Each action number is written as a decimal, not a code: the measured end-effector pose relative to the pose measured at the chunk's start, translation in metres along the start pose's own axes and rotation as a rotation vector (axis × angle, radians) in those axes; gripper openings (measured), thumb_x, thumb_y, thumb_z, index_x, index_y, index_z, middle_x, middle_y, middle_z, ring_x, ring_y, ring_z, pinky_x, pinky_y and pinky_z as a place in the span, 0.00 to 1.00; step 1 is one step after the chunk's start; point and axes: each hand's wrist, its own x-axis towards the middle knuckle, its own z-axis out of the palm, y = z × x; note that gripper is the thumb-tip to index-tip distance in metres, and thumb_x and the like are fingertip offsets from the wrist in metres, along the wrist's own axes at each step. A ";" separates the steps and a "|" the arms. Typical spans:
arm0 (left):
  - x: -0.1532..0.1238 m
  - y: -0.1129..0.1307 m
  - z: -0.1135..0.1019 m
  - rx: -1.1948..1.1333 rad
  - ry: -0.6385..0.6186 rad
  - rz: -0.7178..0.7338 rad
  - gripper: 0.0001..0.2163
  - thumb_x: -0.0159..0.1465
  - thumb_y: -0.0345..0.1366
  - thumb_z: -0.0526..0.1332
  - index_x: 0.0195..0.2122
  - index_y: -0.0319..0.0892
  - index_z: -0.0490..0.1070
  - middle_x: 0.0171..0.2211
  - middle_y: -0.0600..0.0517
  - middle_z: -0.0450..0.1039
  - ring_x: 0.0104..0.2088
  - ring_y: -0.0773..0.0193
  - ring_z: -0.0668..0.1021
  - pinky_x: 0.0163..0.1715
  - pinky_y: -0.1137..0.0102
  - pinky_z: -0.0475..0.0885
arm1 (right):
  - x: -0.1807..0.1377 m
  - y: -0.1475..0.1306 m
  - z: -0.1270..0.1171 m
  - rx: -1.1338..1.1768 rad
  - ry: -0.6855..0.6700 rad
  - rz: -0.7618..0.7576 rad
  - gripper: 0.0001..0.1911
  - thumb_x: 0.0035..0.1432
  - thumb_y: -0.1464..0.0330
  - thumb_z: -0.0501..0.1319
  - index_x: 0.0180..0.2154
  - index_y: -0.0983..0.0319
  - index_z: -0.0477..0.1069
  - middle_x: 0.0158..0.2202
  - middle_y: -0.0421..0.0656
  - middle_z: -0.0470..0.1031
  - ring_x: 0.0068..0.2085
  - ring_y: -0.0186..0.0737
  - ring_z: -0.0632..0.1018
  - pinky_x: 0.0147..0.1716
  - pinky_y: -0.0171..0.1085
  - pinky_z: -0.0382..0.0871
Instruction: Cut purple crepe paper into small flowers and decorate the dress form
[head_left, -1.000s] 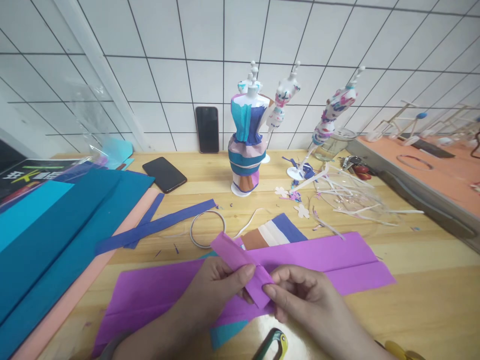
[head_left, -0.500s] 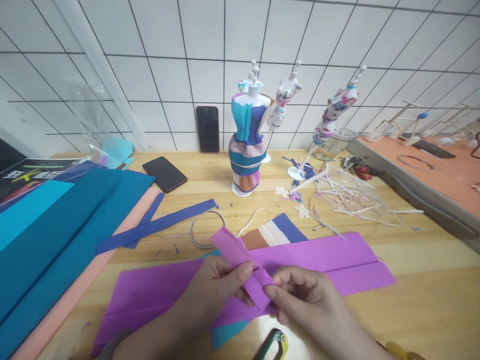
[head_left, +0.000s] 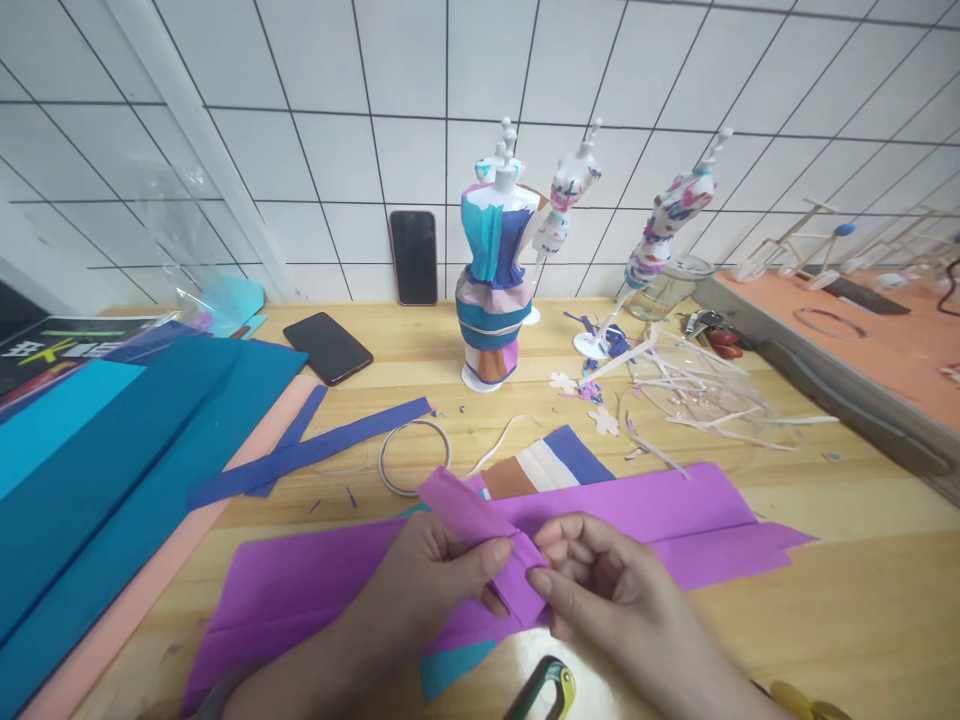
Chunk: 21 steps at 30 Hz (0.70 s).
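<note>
Between my two hands is a small folded strip of purple crepe paper (head_left: pixel 461 503). My left hand (head_left: pixel 442 570) pinches its middle, thumb on top. My right hand (head_left: pixel 600 575) grips the lower right end between thumb and fingertips. Beneath both hands lies a long purple crepe paper sheet (head_left: pixel 315 560), creased along its length. Striped paper in blue, white and brown (head_left: pixel 551 462) pokes out behind it, and a teal piece (head_left: pixel 454 668) shows at its front edge. Close to my right wrist lies a green-and-yellow handled tool (head_left: pixel 544 690), partly cut off by the frame.
A small mannequin (head_left: pixel 495 270) dressed in coloured paper stands at the back, with other mannequins (head_left: pixel 667 230) behind and right. Two phones (head_left: pixel 328 347), a ring (head_left: pixel 415 457), blue strips (head_left: pixel 315 452) and white scraps (head_left: pixel 697 390) lie around. Teal paper (head_left: pixel 172 440) covers the left side.
My hands have shifted only slightly on the folded purple strip, its upper end tilting a little down and left. The large sheet's right end now shows a pointed flap sticking out.
</note>
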 end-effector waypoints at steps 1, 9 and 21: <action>0.000 -0.001 0.000 -0.011 -0.014 0.000 0.11 0.55 0.43 0.64 0.26 0.40 0.78 0.22 0.54 0.75 0.24 0.67 0.74 0.29 0.73 0.69 | 0.000 0.000 0.000 0.019 -0.009 -0.006 0.17 0.47 0.58 0.70 0.34 0.60 0.71 0.23 0.35 0.69 0.20 0.30 0.72 0.18 0.30 0.69; -0.002 0.001 0.001 -0.037 -0.089 -0.007 0.11 0.56 0.41 0.64 0.34 0.37 0.75 0.25 0.52 0.74 0.25 0.66 0.75 0.30 0.71 0.69 | -0.003 0.000 0.000 -0.003 -0.105 -0.007 0.19 0.53 0.57 0.66 0.45 0.59 0.69 0.22 0.33 0.67 0.20 0.28 0.69 0.19 0.27 0.67; -0.005 -0.002 0.014 0.084 -0.063 -0.052 0.17 0.52 0.30 0.61 0.44 0.39 0.64 0.21 0.60 0.67 0.16 0.74 0.68 0.16 0.78 0.65 | -0.004 -0.002 0.002 0.106 -0.312 0.032 0.10 0.58 0.61 0.63 0.30 0.61 0.71 0.22 0.39 0.73 0.26 0.38 0.76 0.29 0.39 0.71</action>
